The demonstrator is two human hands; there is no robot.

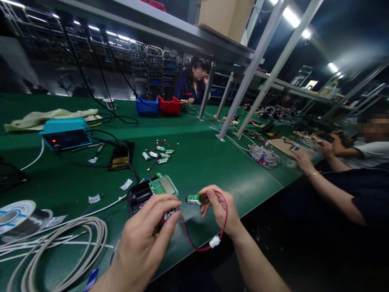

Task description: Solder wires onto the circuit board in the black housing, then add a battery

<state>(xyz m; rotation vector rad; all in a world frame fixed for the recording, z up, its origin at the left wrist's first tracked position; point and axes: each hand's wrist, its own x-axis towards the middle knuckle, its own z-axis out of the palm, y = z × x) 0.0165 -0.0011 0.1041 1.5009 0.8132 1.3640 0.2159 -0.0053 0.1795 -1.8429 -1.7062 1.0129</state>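
Observation:
My right hand (219, 209) pinches a small green and white battery cell (194, 198) just above the green table (212, 170). A red wire (194, 243) loops from the cell down to a white connector (214, 241). My left hand (146, 239) is closed on a black device housing (138, 198) that carries a green circuit board with a display (163, 185). The two hands are close together, the cell just right of the board.
Several more wired cells (159, 154) lie farther back, near a teal soldering station (65, 134) and black iron stand (120, 158). A coil of grey cable (60, 247) and solder spool (13, 215) lie left. Co-workers' arms (328, 182) rest on the right; blue and red bins (158, 106) stand behind.

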